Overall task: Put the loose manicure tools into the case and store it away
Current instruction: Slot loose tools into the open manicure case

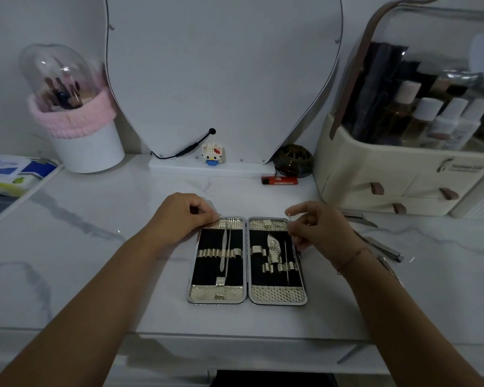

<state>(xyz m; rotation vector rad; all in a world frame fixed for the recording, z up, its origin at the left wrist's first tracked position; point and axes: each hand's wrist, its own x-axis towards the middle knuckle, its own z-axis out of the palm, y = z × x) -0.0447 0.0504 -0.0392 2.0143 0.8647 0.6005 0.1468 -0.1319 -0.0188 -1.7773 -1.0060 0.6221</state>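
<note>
Here, one open case holds four tools; two hands touch it.

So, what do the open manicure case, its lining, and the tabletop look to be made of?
Manicure case: seemingly metal, going by the shiny chrome rim and embossed, silvery end panels. Lining: matte black, probably fabric or felt, with no glare. Tabletop: glossy white with grey veins and reflections, so marble or a marble-look laminate; the view can't settle which.

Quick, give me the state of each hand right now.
Left hand: closed, fingertips pressing on the case's top-left corner.
Right hand: closed, pinching a thin metal tool over the case's right edge.
</note>
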